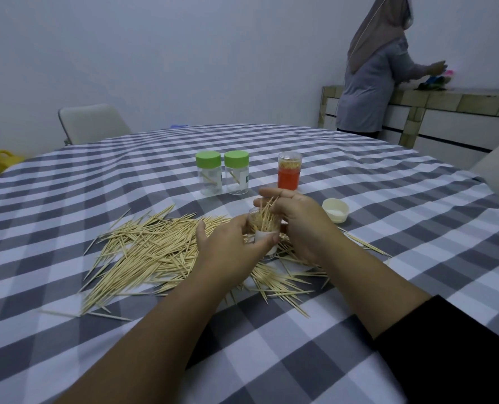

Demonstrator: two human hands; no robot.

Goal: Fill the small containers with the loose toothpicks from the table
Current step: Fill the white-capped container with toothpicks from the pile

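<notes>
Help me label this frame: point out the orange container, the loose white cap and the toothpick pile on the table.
orange container (pixel 288 177), head view, on its orange label.
white cap (pixel 335 209), head view, on its rim.
toothpick pile (pixel 146 252), head view, on the dense middle left of the hands.

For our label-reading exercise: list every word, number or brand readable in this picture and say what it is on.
No text can be read.
Right green-lidded jar: a small label patch on its side, too blurred to read.
Orange-labelled container: no print can be made out.
</notes>
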